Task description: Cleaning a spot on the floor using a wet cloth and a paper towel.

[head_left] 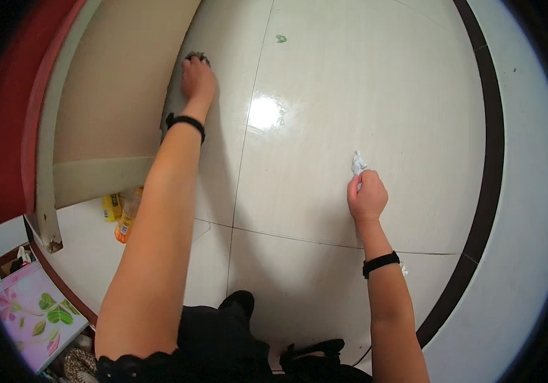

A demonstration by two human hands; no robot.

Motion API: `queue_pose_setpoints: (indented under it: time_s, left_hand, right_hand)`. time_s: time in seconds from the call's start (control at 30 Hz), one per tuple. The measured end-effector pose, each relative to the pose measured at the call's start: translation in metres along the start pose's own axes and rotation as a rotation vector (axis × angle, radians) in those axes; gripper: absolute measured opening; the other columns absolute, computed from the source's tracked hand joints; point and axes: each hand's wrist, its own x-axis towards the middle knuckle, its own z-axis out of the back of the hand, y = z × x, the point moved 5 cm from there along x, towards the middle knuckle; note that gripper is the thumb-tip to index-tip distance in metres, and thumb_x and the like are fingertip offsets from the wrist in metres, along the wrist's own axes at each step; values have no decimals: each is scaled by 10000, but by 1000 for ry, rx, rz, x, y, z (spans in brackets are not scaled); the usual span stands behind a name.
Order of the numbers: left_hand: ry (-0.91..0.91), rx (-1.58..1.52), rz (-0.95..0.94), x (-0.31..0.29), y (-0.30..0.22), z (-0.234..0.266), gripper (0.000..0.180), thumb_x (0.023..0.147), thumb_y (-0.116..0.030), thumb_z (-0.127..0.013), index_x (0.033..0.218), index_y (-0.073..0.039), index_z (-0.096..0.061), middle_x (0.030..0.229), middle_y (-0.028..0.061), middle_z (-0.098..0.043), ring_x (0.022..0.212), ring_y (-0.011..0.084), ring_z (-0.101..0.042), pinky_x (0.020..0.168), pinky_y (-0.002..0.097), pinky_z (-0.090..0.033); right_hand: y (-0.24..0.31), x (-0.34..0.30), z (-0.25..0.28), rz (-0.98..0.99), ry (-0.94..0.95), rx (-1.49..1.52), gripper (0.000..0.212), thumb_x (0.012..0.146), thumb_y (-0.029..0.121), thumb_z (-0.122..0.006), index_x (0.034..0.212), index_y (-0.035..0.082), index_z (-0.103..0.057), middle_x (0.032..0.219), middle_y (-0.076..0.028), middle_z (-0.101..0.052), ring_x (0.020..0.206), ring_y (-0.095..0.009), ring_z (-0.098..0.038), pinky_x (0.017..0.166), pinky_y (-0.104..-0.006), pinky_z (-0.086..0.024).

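Observation:
My left hand (199, 83) reaches far forward on the left, down by the foot of a beige panel. Its fingers are closed on a dark grey fuzzy clump (197, 57), whose exact kind I cannot make out. Nearer and to the right, my right hand (368, 196) pinches a crumpled white tissue (358, 161), which sticks out ahead of the fingers just over the tiled floor (312, 198). Each wrist wears a black band. Beyond both hands, a small green-and-clear scrap (281, 39) lies on the tiles.
Along the left stands a piece of furniture with a beige panel (114, 83) and red top (15, 115). A yellow packet (112, 207) and an orange-labelled bottle (128, 218) lie beneath it. A flowered pink box (38, 313) sits lower left. A dark border (494, 127) edges the white wall (529, 191).

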Motion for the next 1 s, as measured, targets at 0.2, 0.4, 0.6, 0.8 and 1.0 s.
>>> queue_pose_setpoints:
  time_s: [0.2, 0.4, 0.6, 0.8, 1.0]
  left_hand:
    - [-6, -131, -480, 12, -134, -20, 251, 902, -143, -446, 1098, -66, -581, 1170, 152, -555, 1025, 360, -588, 822, 460, -515]
    - [236, -278, -998, -120, -235, -22, 221, 930, -147, -412, 1070, -72, -566, 1079, 126, -579, 929, 327, -607, 754, 449, -521]
    - [644, -503, -1383, -280, -180, 15, 236, 927, -228, -489, 1118, -120, -573, 931, 91, -578, 852, 287, -604, 672, 403, -520]
    - [326, -546, -1034, -226, -179, 8, 350, 896, -121, -528, 1244, -160, -517, 992, 122, -592, 863, 338, -619, 684, 427, -520]
    - [253, -376, -961, -212, -243, -8, 268, 913, -137, -466, 1165, -94, -547, 1053, 104, -586, 909, 334, -605, 739, 440, -517]
  right_hand:
    - [1, 4, 0, -12, 46, 53, 162, 775, 134, -623, 726, 107, -471, 689, -68, -513, 598, -275, -536, 496, -391, -426]
    - [6, 10, 2, 26, 63, 76, 163, 746, 103, -627, 721, 95, -466, 687, -77, -505, 602, -280, -530, 501, -391, -427]
    - [1, 5, 9, 90, -5, 142, 175, 686, 101, -652, 732, 95, -484, 691, -81, -500, 619, -276, -541, 508, -393, -436]
    - [-2, 8, 7, 74, -19, 73, 162, 743, 132, -650, 763, 84, -496, 708, -88, -510, 620, -284, -548, 525, -410, -449]
    - [12, 13, 10, -34, 271, -30, 140, 789, 162, -623, 805, 64, -524, 772, -118, -577, 682, -311, -605, 585, -424, -491]
